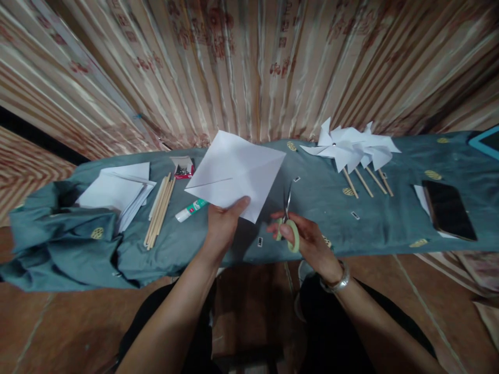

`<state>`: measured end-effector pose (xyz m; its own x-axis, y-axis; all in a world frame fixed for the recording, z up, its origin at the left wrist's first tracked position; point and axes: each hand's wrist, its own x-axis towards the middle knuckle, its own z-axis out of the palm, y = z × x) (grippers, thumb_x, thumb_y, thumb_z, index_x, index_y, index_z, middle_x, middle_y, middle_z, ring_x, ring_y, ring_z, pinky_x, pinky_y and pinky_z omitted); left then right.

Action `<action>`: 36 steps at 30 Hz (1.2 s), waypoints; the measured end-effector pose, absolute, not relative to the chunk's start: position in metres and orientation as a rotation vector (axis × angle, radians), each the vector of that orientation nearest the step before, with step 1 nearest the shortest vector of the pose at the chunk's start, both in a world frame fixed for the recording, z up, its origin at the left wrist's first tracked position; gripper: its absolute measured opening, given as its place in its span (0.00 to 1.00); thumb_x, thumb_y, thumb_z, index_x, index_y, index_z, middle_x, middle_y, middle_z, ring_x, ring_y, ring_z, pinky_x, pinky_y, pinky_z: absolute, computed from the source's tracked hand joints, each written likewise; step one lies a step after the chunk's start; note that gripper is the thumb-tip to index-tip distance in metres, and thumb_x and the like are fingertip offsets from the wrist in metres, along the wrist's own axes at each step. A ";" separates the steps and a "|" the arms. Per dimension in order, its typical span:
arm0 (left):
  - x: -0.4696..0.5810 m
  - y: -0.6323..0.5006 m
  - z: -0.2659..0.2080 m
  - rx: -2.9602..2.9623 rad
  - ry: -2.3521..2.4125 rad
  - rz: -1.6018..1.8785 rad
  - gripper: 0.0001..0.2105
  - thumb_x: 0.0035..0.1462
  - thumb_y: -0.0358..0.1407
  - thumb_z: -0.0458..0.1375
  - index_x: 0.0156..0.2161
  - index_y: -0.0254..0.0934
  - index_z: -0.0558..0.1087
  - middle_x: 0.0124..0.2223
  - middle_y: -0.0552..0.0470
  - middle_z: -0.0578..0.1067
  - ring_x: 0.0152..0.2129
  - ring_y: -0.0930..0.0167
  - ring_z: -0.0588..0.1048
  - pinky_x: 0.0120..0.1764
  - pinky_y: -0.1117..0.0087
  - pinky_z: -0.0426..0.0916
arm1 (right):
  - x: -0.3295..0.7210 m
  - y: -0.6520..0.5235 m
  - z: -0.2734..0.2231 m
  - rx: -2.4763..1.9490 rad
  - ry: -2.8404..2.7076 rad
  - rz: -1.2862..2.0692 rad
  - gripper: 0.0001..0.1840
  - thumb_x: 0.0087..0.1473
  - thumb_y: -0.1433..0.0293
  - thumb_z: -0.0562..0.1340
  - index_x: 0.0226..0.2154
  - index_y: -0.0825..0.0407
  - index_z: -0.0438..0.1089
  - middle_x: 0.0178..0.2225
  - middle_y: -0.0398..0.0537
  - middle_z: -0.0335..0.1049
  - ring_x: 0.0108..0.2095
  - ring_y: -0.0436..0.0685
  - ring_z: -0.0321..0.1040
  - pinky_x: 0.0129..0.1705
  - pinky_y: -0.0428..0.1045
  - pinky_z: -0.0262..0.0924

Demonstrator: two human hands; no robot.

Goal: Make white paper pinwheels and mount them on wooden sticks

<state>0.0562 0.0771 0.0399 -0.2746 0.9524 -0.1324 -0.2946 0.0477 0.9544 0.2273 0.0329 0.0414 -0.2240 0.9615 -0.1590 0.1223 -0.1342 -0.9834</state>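
One square sheet of white paper (249,161), held up in front of you over the table's near-middle, one corner toward you; a slit (210,183) runs from its left corner toward the centre, and faint creases show.

One left hand (222,223), yours: closed on the sheet's lower edge, thumb on top.

One right hand (312,241), yours: gripping scissors (293,239) with pale green handles, blades pointing away from you and slightly parted, just right of the paper and apart from it. A silver bracelet (342,280) rings that wrist.

To your left: a stack of white paper (113,189); a bundle of thin sticks (160,213); a small red-and-white box (184,169), open, with small metallic pieces inside; a green-and-white glue stick (191,210), partly under the held sheet.

To your right: a group of white paper pinwheels (351,148), overlapping, four sticks visible; a dark phone (450,210) lying partly over a white piece (421,200).

Beneath all: a grey-green cloth (405,166), patterned with yellow motifs, bunched at your left. Behind: a striped curtain (249,67).
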 end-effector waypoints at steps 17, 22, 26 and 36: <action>0.053 0.074 0.036 0.769 1.218 1.477 0.15 0.42 0.36 0.68 0.38 0.34 0.77 0.38 0.48 0.81 0.33 0.67 0.77 0.42 0.66 0.70 | 0.212 0.021 0.037 -1.149 -1.494 1.836 0.36 0.46 0.43 0.63 0.46 0.55 0.71 0.28 0.48 0.73 0.27 0.51 0.65 0.31 0.48 0.57; 0.054 0.073 0.033 0.762 1.193 1.493 0.17 0.43 0.35 0.68 0.40 0.33 0.77 0.38 0.47 0.81 0.33 0.67 0.77 0.43 0.65 0.70 | 0.212 0.021 0.039 -1.168 -1.522 1.816 0.36 0.46 0.43 0.62 0.45 0.55 0.72 0.28 0.48 0.73 0.28 0.52 0.65 0.32 0.48 0.57; 0.055 0.074 0.031 0.781 1.169 1.496 0.15 0.43 0.35 0.67 0.39 0.33 0.77 0.38 0.46 0.81 0.36 0.66 0.78 0.44 0.65 0.70 | 0.213 0.020 0.036 -1.171 -1.509 1.812 0.34 0.47 0.44 0.63 0.45 0.55 0.72 0.28 0.47 0.72 0.27 0.52 0.65 0.31 0.48 0.57; 0.056 0.074 0.034 0.736 1.193 1.487 0.14 0.41 0.36 0.68 0.36 0.32 0.76 0.35 0.49 0.80 0.31 0.69 0.76 0.39 0.68 0.69 | 0.211 0.018 0.028 -1.128 -1.490 1.751 0.27 0.51 0.51 0.64 0.45 0.55 0.71 0.27 0.45 0.73 0.27 0.50 0.66 0.30 0.46 0.59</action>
